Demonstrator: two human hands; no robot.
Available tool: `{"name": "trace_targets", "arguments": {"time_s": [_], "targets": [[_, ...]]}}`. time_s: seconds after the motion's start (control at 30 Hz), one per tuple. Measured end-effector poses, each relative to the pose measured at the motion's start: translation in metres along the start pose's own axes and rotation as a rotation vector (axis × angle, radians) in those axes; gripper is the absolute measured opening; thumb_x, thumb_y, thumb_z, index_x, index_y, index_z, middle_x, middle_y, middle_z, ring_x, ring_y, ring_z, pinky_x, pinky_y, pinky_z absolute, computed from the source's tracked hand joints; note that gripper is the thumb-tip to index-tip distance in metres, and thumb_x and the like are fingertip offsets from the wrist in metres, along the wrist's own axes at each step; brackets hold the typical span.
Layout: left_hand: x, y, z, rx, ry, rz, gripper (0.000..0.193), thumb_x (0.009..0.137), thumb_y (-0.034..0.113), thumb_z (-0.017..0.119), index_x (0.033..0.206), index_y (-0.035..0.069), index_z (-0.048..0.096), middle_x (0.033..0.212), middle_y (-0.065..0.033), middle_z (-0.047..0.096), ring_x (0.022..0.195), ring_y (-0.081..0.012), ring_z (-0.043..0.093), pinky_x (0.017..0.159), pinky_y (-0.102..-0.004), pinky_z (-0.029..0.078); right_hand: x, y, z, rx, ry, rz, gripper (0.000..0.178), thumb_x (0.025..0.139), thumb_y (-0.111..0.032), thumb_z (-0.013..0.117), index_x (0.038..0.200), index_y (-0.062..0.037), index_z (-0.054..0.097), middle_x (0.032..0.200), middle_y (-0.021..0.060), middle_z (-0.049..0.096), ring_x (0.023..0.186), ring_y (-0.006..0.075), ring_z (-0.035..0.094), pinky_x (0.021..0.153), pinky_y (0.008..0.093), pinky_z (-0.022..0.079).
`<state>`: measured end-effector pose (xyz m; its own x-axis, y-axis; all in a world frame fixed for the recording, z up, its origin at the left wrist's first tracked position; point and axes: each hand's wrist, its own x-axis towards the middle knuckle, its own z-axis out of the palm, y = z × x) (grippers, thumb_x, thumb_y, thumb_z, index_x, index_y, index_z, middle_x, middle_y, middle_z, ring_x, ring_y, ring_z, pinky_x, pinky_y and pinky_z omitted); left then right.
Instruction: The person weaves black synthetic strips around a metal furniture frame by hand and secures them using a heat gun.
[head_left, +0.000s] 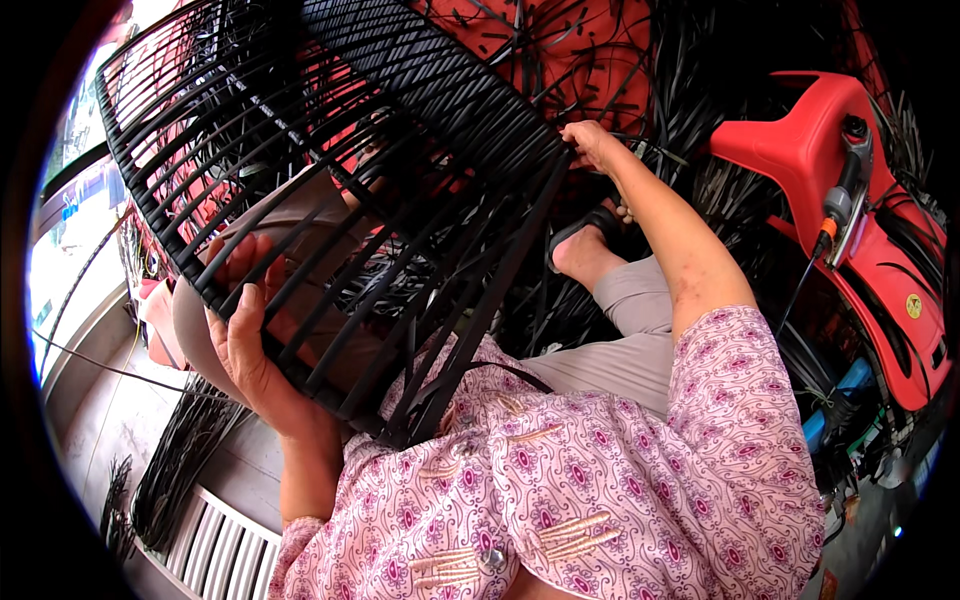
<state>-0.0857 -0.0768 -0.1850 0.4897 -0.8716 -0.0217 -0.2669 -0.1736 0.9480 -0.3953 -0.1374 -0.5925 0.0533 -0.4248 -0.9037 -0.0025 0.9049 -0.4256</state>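
Observation:
A large black frame (420,95), strung with flat black strips, leans across my lap. Its far right part is closely woven, while the strips on the near side run with wide gaps between them. My left hand (250,350) is wrapped round the frame's near left bar, thumb outside and fingers showing between the strips. At the frame's right corner, my right hand (592,145) pinches a black strip against the woven edge. The exact spot under its fingertips is hidden.
A red plastic stool (790,135) stands at the right, with a grey and orange power tool (843,200) on it. Bundles of black strips (190,455) lie on the floor left and right. A white slatted grate (225,545) is at lower left. Red cloth (590,60) lies behind.

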Motion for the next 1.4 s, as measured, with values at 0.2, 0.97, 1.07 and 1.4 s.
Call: {"name": "trace_targets", "arguments": {"time_s": [0.2,0.97,1.07,1.4], "targets": [[-0.002,-0.001,-0.005,-0.02,-0.015,-0.007,0.037,0.089,0.012,0.06,0.122,-0.006,0.055,0.112,-0.0168,0.064,0.105,-0.0246,0.064,0.091,-0.0376,0.054,-0.003,0.007,0.0,0.08,-0.061,-0.01,0.016,0.08,-0.021,0.061,0.091,-0.0096,0.063,0.076,0.0019,0.054,0.072,0.0193,0.056,0.066,0.0431,0.057],[0.013,-0.001,0.035,-0.61,-0.237,-0.155,0.019,0.091,0.009,0.063,0.102,0.009,0.047,0.088,0.0017,0.053,0.08,-0.0077,0.049,0.069,-0.0236,0.042,-0.391,-0.098,0.101,-0.124,-0.057,-0.907,0.031,0.096,-0.029,0.059,0.107,-0.0022,0.069,0.088,0.0021,0.069,0.081,0.0091,0.062,0.073,0.0232,0.05],[0.019,0.002,0.059,-0.578,-0.231,-0.059,0.023,0.091,0.012,0.065,0.097,0.008,0.044,0.087,0.0019,0.05,0.074,-0.0071,0.046,0.066,-0.0261,0.042,-0.418,-0.075,0.115,-0.143,-0.025,-0.932,0.026,0.094,-0.024,0.063,0.105,-0.0003,0.067,0.087,0.0021,0.067,0.081,0.0088,0.061,0.073,0.0234,0.049],[0.058,0.007,0.074,-0.344,-0.642,0.07,0.044,0.087,0.035,0.073,0.103,-0.002,0.057,0.087,-0.0029,0.058,0.083,-0.0129,0.052,0.076,-0.0293,0.045,-0.411,-0.073,0.117,-0.218,0.446,-1.116,0.025,0.091,-0.018,0.067,0.108,0.0008,0.066,0.097,0.0055,0.063,0.089,0.0133,0.06,0.081,0.026,0.048]]}}
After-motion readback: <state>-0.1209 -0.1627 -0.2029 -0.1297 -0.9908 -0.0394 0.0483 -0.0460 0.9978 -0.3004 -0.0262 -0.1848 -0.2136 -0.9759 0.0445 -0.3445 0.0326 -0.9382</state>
